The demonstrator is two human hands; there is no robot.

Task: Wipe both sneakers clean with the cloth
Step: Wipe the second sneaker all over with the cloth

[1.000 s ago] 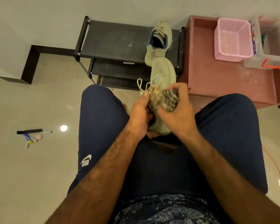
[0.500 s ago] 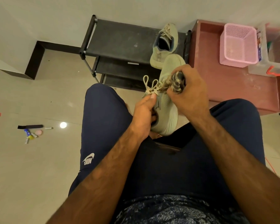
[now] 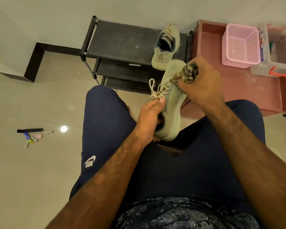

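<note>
Your left hand (image 3: pixel 149 119) grips the sneaker (image 3: pixel 170 103) at its collar, heel toward you, toe pointing at the rack (image 3: pixel 122 40). Your right hand (image 3: pixel 200 85) clutches the bunched cloth (image 3: pixel 186 74) against the toe's right flank. The long axis runs away from you, so wipe along it. The second sneaker (image 3: pixel 165 47) waits on the rack, just past the toe.

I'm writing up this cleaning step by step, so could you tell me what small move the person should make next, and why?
Probably sweep the cloth forward over the toe of the held sneaker: the right hand grips the bunched cloth at its forefoot, beside the laces, and the left hand steadies it at the collar.
</note>
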